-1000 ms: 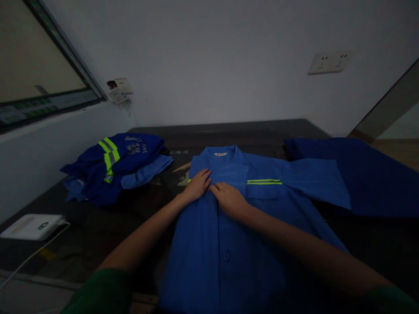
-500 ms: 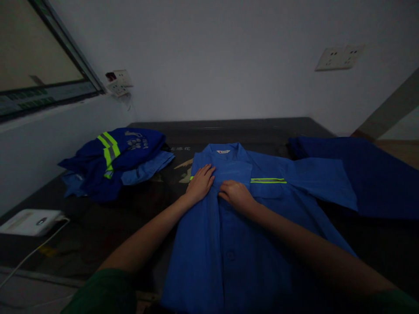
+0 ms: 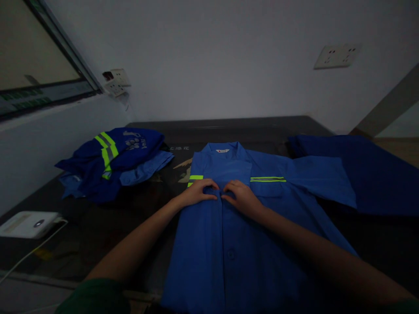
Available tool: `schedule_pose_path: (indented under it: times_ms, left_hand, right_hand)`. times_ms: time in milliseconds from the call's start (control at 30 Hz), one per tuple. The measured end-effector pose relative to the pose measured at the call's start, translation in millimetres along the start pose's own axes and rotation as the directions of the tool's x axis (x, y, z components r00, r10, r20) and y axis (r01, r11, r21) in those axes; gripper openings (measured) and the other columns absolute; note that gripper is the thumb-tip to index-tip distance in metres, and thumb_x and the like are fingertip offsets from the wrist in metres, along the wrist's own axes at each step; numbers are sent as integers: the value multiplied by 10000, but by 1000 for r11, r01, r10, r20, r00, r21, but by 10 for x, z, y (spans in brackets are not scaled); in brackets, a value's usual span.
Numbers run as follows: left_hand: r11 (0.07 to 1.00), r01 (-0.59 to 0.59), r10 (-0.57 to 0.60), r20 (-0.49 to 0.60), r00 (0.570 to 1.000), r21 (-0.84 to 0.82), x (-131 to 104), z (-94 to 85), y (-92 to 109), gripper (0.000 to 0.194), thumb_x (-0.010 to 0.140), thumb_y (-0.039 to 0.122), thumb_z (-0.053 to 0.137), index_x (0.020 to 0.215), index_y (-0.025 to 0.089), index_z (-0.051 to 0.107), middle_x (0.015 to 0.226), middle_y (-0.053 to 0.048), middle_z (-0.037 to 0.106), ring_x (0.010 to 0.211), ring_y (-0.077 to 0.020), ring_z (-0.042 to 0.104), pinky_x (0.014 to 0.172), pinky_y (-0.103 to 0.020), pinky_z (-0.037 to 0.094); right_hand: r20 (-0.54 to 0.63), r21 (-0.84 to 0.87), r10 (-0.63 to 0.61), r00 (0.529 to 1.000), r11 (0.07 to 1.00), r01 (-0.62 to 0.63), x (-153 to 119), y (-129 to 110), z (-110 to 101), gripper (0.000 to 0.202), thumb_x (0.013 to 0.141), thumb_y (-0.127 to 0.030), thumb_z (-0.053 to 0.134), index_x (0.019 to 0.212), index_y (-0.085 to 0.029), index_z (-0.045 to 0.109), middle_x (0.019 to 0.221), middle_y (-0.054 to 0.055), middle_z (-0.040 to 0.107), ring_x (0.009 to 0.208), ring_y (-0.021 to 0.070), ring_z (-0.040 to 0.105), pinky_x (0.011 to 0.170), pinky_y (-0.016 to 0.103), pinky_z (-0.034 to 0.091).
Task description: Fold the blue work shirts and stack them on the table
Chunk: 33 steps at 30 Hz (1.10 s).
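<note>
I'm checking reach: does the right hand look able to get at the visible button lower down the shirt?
Probably yes: the button lies uncovered on the shirt, below the right hand in the picture, with nothing visible in between.

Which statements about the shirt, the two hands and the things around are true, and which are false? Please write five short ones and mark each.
1. The left hand and the right hand are both at the front of the blue shirt. True.
2. A white cable runs from the white device. True.
3. The white device lies to the right of the blue shirt. False: the white device lies to its left.
4. The heap of clothes shows yellow-green stripes. True.
5. The collar is at the near end, toward the person. False: the collar is at the far end.
</note>
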State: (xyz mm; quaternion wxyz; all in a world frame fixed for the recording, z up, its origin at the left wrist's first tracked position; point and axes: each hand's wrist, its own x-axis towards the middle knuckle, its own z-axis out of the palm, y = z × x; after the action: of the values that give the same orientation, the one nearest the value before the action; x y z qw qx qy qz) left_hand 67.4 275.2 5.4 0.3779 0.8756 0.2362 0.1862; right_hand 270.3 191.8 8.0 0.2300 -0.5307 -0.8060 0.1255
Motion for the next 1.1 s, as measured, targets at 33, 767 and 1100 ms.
schedule_pose_path:
  times_ms: [33,767,1100]
  left_hand:
    - [1000,-14,14,-2,1000,0,7,10,-4,250,798,385,693,940,185,643,973,-57,668,959,-195,609,889,-319,450]
    - [962,-66,88,-72,994,263,20,103,-28,343,825,405,662,1118,237,603,1132,-68,562,1090,-229,520,966,-381,406]
    - [954,-13,63,-159,985,298,16,144,-112,697,763,414,720,1365,218,427,1319,-131,509,1246,-271,460,1061,-449,364]
  right_hand:
    - [1,-6,-6,1000,1000,6,-47,3,-8,93,832,-178,642,917,-144,653,937,81,644,931,209,572,846,342,458]
    - [-32,25,-130,991,991,131,-303,55,-87,233,911,-164,504,1033,-183,702,1073,95,658,1015,204,583,891,364,481]
    - [157,-152,130,979,983,-106,230,-186,-106,247,918,-316,537,996,-140,692,984,108,685,976,233,608,841,327,455]
